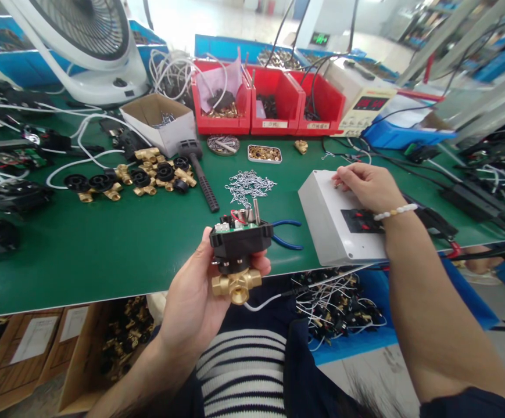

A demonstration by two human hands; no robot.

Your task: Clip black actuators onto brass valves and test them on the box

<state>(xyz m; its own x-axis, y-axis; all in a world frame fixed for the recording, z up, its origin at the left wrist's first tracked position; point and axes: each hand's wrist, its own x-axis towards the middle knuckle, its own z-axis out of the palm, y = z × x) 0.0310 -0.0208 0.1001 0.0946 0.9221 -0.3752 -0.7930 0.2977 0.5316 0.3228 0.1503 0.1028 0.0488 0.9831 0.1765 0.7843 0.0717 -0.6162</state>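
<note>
My left hand (193, 299) is closed around a brass valve (235, 283) with a black actuator housing on top, its circuit board exposed; I hold it just over the front edge of the green table (104, 244). A white wire hangs from the valve. My right hand (365, 184) rests on a white box (330, 223) at the table's right, fingers curled and pressing near its far corner. Blue-handled pliers (285, 235) lie between the valve and the box. A heap of small metal clips (249, 184) lies behind.
Brass fittings with black caps (147, 174) lie left of centre. Red bins (274, 98), a cardboard box (160, 119), a fan (86, 46) and a white meter (365, 98) stand at the back. Cardboard boxes (38, 348) and a blue bin of wired parts (343, 307) sit below.
</note>
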